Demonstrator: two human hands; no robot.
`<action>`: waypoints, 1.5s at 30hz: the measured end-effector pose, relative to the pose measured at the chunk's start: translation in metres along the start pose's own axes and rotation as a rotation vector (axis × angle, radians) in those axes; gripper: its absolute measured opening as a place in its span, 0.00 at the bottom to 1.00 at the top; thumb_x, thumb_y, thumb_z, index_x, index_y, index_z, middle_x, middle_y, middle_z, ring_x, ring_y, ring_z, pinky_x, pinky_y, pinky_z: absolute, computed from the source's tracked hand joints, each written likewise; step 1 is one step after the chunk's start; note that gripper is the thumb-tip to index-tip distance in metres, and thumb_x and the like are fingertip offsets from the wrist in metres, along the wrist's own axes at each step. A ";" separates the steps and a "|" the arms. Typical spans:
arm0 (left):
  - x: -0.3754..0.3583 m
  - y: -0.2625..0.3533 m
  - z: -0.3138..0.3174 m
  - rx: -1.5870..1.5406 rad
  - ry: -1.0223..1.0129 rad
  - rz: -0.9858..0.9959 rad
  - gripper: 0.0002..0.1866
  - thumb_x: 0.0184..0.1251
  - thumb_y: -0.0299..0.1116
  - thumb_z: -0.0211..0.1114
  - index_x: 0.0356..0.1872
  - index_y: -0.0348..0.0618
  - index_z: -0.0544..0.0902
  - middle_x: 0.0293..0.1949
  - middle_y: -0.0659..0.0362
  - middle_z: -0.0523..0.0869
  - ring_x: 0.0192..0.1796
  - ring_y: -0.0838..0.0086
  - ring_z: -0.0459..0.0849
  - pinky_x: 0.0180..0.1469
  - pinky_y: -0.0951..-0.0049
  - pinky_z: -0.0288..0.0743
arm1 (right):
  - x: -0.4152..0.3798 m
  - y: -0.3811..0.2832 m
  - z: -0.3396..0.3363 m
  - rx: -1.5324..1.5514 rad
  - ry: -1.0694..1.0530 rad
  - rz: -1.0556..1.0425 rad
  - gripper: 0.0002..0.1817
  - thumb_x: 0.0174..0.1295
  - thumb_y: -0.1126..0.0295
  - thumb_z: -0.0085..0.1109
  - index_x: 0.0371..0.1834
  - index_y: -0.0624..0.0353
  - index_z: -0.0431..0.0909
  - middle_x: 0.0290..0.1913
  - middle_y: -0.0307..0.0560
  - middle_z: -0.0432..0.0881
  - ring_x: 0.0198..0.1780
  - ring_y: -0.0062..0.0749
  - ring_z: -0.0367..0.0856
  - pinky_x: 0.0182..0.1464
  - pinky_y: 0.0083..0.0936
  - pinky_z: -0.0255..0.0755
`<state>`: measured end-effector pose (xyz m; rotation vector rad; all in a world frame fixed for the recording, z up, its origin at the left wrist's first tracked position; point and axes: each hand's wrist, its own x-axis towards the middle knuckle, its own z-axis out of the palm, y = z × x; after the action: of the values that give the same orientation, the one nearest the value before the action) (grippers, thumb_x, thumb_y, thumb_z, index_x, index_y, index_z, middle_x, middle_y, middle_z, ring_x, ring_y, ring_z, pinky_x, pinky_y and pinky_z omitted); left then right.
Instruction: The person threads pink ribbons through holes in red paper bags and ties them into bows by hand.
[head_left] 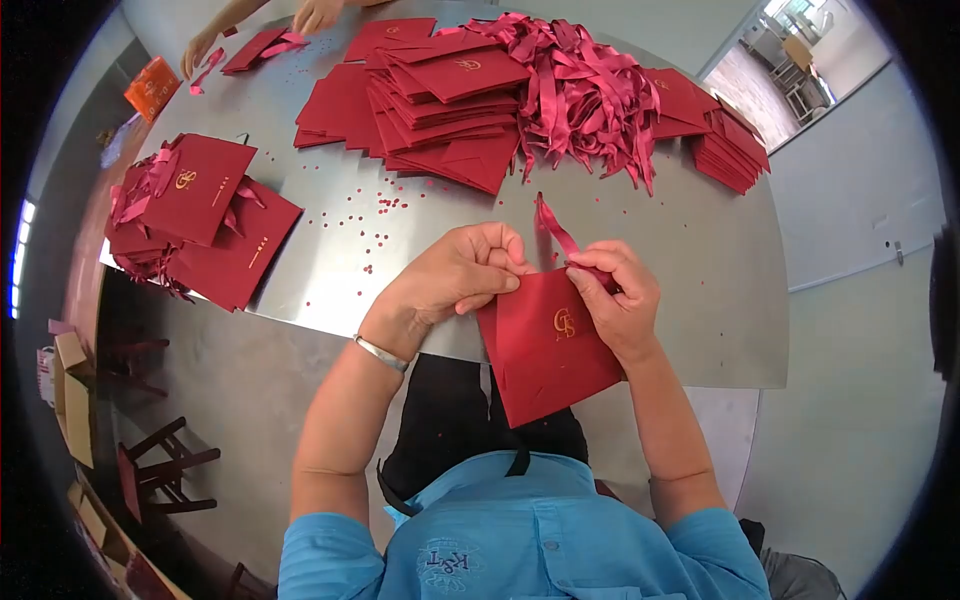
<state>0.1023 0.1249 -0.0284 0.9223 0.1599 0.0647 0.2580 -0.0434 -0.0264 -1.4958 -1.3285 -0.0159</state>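
Note:
A red paper bag (545, 350) with a gold emblem hangs between my two hands, over the table's front edge. My left hand (470, 265) pinches the bag's top edge near its left corner, and a silver bangle circles that wrist. At the top right corner, my right hand (615, 290) is closed on the bag and on a pink-red ribbon (556, 228). The ribbon's loose end rises up and to the left between the hands. Beyond them lies a large tangle of similar ribbons (590, 100), beside a stack of flat red bags (450, 100).
Ribboned red bags (200, 215) are piled at the metal table's (700, 260) left edge. More flat bags (725, 150) lie at the back right. Another person's hands (318, 14) hold a bag and ribbon at the far left. A wooden stool (165, 465) stands on the floor.

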 end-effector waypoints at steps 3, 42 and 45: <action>-0.002 -0.001 0.000 0.005 -0.028 0.005 0.13 0.57 0.09 0.56 0.37 0.41 0.73 0.43 0.48 0.86 0.14 0.91 0.66 0.13 0.90 0.54 | 0.000 -0.002 0.001 -0.005 -0.012 -0.018 0.10 0.51 0.82 0.68 0.37 0.63 0.82 0.37 0.45 0.81 0.36 0.26 0.78 0.37 0.18 0.71; -0.009 -0.004 0.016 0.366 0.082 0.040 0.03 0.56 0.21 0.66 0.30 0.38 0.81 0.26 0.68 0.81 0.27 0.89 0.75 0.30 0.87 0.67 | -0.002 -0.010 0.000 -0.107 -0.007 -0.167 0.11 0.50 0.83 0.68 0.36 0.62 0.81 0.37 0.47 0.82 0.36 0.30 0.80 0.36 0.20 0.74; -0.010 -0.006 0.017 0.358 0.113 0.066 0.03 0.55 0.21 0.68 0.29 0.39 0.81 0.25 0.69 0.80 0.27 0.89 0.74 0.29 0.87 0.66 | -0.001 -0.012 -0.001 -0.111 -0.023 -0.193 0.10 0.51 0.82 0.67 0.37 0.62 0.81 0.38 0.48 0.82 0.37 0.31 0.81 0.37 0.22 0.74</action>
<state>0.0952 0.1062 -0.0218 1.2826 0.2510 0.1531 0.2497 -0.0471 -0.0190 -1.4581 -1.5070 -0.1994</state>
